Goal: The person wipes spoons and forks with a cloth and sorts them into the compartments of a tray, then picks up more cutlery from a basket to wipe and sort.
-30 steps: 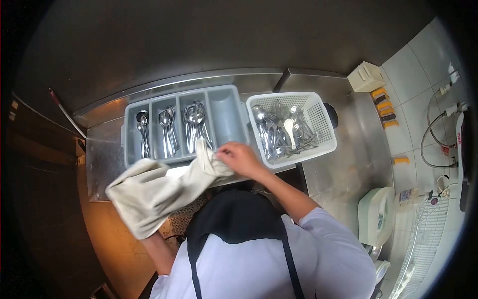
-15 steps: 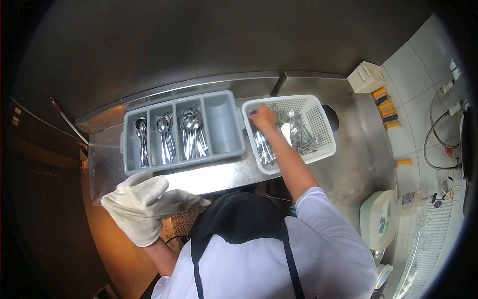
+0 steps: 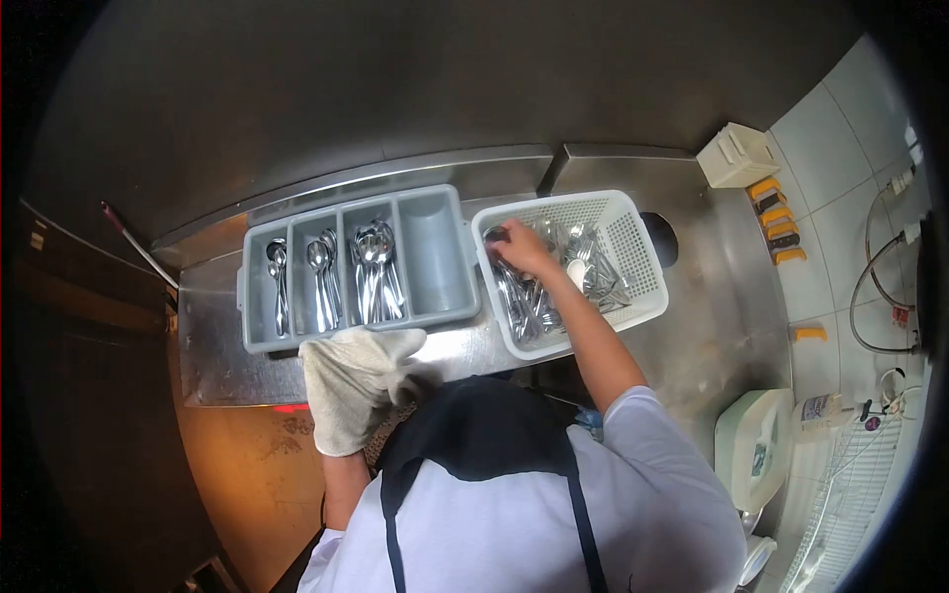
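A pale towel (image 3: 346,381) drapes over my left hand, which grips it at the counter's front edge; the fingers are hidden under the cloth. My right hand (image 3: 524,249) reaches into the left side of a white perforated basket (image 3: 645,252), its fingers closed on a metal spoon (image 3: 496,235). Loose cutlery (image 3: 593,272), with several forks and spoons and one white spoon (image 3: 576,272), lies in the basket. Left of it stands a grey cutlery tray (image 3: 435,247) with metal spoons (image 3: 374,262) in three compartments; the rightmost one holds nothing.
The steel counter (image 3: 692,326) runs under both containers, with a raised ledge behind. A black round object (image 3: 660,240) sits right of the basket. Farther right are a white holder (image 3: 736,156), yellow-handled tools (image 3: 779,217) and a pale green-white box (image 3: 753,445).
My left hand with the towel has moved right and up, close to the tray's front edge. My right hand stays in the basket and has shifted slightly left and down.
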### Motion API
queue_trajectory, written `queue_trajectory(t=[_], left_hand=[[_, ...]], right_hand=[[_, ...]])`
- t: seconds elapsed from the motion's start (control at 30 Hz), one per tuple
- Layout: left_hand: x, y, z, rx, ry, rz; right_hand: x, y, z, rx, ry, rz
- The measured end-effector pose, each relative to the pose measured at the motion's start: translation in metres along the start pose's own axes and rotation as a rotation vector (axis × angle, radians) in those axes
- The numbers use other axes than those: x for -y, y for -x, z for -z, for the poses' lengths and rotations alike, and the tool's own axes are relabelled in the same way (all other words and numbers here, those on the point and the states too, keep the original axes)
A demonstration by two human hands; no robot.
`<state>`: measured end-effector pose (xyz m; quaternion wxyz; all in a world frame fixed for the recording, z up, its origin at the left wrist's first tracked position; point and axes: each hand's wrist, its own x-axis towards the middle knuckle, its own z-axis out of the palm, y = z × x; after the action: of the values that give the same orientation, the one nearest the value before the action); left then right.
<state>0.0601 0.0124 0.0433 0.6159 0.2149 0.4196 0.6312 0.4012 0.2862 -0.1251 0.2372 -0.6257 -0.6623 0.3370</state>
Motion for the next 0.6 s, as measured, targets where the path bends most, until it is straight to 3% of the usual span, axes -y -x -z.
queue_trajectory(t=[0.1, 0.2, 0.33, 0.37, 0.47, 0.53, 0.6], left_hand=[[0.007, -0.007, -0.010, 0.037, 0.132, 0.065], [0.014, -0.011, -0.024, 0.052, 0.287, 0.158], [0.028, -0.017, -0.037, 0.114, 0.466, 0.281], [0.035, -0.028, -0.033, 0.302, 0.349, 0.245], [0.050, -0.041, -0.048, 0.279, 0.129, 0.210], [0.049, -0.045, -0.064, 0.307, -0.431, 0.086], [0.040, -0.042, -0.088, 0.400, 0.205, 0.235]], right_hand=[[-0.020, -0.005, 0.004, 0.168, -0.218, 0.111], [0.033, 0.023, 0.050, 0.153, -0.290, 0.093], [0.097, 0.060, 0.100, -0.130, -0.501, 0.106], [0.101, 0.065, 0.109, -0.167, -0.570, 0.114], [0.105, 0.072, 0.124, -0.319, -0.742, 0.165], [0.106, 0.073, 0.127, -0.464, -0.811, 0.230], [0.108, 0.078, 0.137, -0.468, -0.830, 0.219]])
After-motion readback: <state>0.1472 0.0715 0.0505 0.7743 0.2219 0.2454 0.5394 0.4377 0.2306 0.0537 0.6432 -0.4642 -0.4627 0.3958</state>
